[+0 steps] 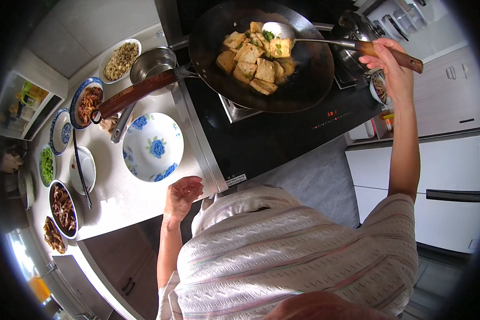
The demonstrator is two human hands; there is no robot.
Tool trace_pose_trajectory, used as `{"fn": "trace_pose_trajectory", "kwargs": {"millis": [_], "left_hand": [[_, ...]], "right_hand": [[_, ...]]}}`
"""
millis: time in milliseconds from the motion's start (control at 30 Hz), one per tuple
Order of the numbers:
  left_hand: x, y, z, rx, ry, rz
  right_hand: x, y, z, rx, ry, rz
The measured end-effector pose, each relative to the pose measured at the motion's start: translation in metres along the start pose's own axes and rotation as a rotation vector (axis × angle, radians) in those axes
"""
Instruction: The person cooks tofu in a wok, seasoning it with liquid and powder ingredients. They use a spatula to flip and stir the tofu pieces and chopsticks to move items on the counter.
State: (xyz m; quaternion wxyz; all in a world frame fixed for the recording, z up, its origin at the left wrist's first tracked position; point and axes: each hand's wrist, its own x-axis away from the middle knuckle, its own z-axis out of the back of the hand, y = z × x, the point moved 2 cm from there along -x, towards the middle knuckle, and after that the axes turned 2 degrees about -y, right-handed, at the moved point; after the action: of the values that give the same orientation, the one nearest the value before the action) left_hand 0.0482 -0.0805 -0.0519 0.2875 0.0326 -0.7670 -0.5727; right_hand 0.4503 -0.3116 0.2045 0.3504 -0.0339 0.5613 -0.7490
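Note:
My right hand [392, 66] grips the wooden handle of a metal ladle [328, 41]. Its bowl lies inside a dark wok [316, 80] among fried tofu pieces [248, 66] and bits of chopped green onion, with one tofu piece resting at the bowl's edge. The wok sits on a black glass cooktop [260, 148], its wooden handle [140, 94] reaching out over the counter. My left hand [184, 196] is off the wok, fingers loosely curled and holding nothing, just below a white plate with blue flowers [172, 132].
On the counter [116, 208] are a steel saucepan [154, 60], a dish of minced food [122, 60], a bowl of chopped greens [47, 165], a bowl of dark cooked pieces [64, 206] and chopsticks [80, 168] across a small dish [89, 170]. A lidded steel pot [350, 52] stands right of the wok.

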Motion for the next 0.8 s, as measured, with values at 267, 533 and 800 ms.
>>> {"fn": "trace_pose_trajectory", "kwargs": {"millis": [267, 533, 800], "left_hand": [[-0.001, 0.002, 0.004, -0.017, 0.002, 0.043], [-0.002, 0.002, 0.007, -0.031, 0.008, 0.032], [0.003, 0.001, 0.012, -0.032, 0.014, -0.003]], "right_hand": [[-0.008, 0.014, -0.012, 0.082, -0.025, 0.107], [-0.02, -0.005, -0.013, 0.164, -0.2, 0.182], [-0.021, -0.023, -0.059, 0.483, -0.533, 0.509]]}}
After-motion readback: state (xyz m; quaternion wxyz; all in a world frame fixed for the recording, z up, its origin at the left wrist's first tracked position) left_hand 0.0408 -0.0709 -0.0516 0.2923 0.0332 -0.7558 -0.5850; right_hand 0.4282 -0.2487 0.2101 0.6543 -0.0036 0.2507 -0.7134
